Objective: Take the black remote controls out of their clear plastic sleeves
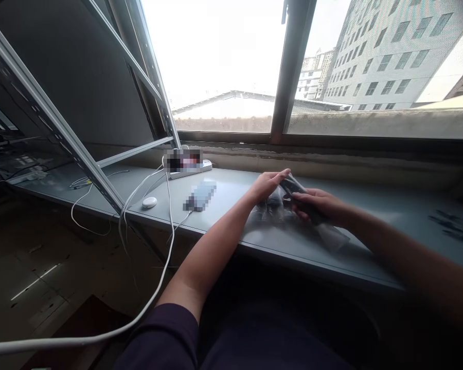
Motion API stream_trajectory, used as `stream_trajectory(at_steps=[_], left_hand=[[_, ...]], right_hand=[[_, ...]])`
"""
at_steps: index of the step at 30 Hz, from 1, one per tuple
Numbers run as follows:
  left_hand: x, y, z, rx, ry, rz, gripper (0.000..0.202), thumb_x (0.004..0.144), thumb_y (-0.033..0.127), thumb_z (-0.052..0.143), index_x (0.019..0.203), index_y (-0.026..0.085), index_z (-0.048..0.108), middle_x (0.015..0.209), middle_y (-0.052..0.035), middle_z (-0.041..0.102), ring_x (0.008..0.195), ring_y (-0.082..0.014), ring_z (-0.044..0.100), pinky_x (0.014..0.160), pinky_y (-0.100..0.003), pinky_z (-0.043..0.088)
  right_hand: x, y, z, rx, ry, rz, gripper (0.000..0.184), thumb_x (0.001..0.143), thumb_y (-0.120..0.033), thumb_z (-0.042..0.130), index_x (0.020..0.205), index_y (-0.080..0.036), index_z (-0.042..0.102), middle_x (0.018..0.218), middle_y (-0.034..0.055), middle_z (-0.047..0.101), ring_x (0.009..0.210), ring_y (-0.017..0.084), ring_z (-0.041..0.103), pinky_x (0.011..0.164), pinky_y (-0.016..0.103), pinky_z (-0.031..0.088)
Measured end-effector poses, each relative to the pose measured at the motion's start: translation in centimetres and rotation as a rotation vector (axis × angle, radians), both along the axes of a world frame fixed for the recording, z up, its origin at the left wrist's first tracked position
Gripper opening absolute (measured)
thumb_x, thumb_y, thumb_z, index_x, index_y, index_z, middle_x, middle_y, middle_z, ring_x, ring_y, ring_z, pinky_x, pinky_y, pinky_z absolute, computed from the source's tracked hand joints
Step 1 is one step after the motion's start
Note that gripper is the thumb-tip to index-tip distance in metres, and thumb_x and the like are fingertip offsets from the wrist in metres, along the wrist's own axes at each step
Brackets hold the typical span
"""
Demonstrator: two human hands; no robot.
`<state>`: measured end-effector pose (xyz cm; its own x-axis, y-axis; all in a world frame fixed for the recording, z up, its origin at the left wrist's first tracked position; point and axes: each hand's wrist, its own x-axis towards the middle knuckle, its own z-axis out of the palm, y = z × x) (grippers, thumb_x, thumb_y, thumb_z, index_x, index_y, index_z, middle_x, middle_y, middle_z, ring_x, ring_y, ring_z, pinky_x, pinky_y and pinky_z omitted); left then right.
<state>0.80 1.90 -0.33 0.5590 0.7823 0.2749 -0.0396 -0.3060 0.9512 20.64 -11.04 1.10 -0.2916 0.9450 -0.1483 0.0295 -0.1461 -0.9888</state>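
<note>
Over the table, my right hand (318, 204) is closed around a clear plastic bag (293, 185) with something dark inside, its kind too hard to make out. The loose end of the bag trails toward the table's front edge. My left hand (269, 185) has its fingers closed at the bag's far end, thumb side up. Below and between the hands lies more clear plastic packaging (272, 209) with dark contents, partly covered by the left wrist.
Left of my arm are a phone (202, 196) on a cable, a small white round case (149, 202) and a power strip (191, 169). A metal frame (61, 123) slants up at left. Several dark pieces (455, 225) lie at far right. A white cable (165, 262) hangs in front.
</note>
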Motion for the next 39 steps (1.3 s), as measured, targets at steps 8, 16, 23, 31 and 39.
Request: stream_trajectory(at_steps=[8, 16, 23, 31, 39], left_hand=[[0.5, 0.7, -0.5, -0.155, -0.115, -0.103, 0.075, 0.09, 0.088, 0.078, 0.083, 0.013, 0.081, 0.085, -0.0087, 0.078, 0.09, -0.0205, 0.072, 0.11, -0.04, 0.057], [0.3, 0.0, 0.4, -0.16, -0.103, -0.084, 0.067, 0.1, 0.078, 0.075, 0.088, 0.013, 0.081, 0.081, -0.0073, 0.076, 0.091, -0.0214, 0.074, 0.104, -0.038, 0.058], [0.6, 0.8, 0.0, -0.099, -0.183, -0.011, 0.063, 0.102, 0.074, 0.074, 0.092, 0.013, 0.086, 0.085, -0.0072, 0.08, 0.09, -0.021, 0.075, 0.1, -0.035, 0.058], [0.1, 0.7, 0.0, -0.147, -0.133, -0.008, 0.062, 0.099, 0.075, 0.075, 0.093, 0.014, 0.084, 0.091, -0.0077, 0.081, 0.1, -0.0232, 0.077, 0.105, -0.039, 0.058], [0.5, 1.4, -0.3, -0.16, -0.149, -0.01, 0.055, 0.1, 0.067, 0.079, 0.083, 0.015, 0.077, 0.083, -0.007, 0.077, 0.093, -0.0224, 0.075, 0.104, -0.039, 0.059]], right_hand=[[-0.5, -0.1, -0.2, 0.058, 0.013, -0.016, 0.055, 0.091, -0.068, 0.098, 0.096, -0.02, 0.073, 0.072, 0.0034, 0.071, 0.058, 0.017, 0.063, 0.053, 0.03, 0.054], [-0.7, 0.2, -0.7, 0.029, 0.027, -0.007, 0.053, 0.091, -0.067, 0.098, 0.097, -0.018, 0.077, 0.073, 0.0045, 0.073, 0.058, 0.016, 0.063, 0.057, 0.031, 0.059], [-1.0, 0.3, -1.2, -0.05, 0.091, -0.037, 0.053, 0.083, -0.061, 0.107, 0.096, -0.019, 0.076, 0.083, 0.0061, 0.075, 0.064, 0.016, 0.067, 0.053, 0.028, 0.06], [-0.9, 0.0, -0.9, -0.003, 0.088, -0.051, 0.05, 0.09, -0.06, 0.102, 0.097, -0.018, 0.076, 0.082, 0.0047, 0.072, 0.06, 0.014, 0.063, 0.05, 0.027, 0.057], [-0.9, 0.2, -1.1, -0.054, 0.1, -0.018, 0.045, 0.091, -0.056, 0.103, 0.099, -0.02, 0.076, 0.084, 0.006, 0.075, 0.064, 0.017, 0.066, 0.052, 0.027, 0.061]])
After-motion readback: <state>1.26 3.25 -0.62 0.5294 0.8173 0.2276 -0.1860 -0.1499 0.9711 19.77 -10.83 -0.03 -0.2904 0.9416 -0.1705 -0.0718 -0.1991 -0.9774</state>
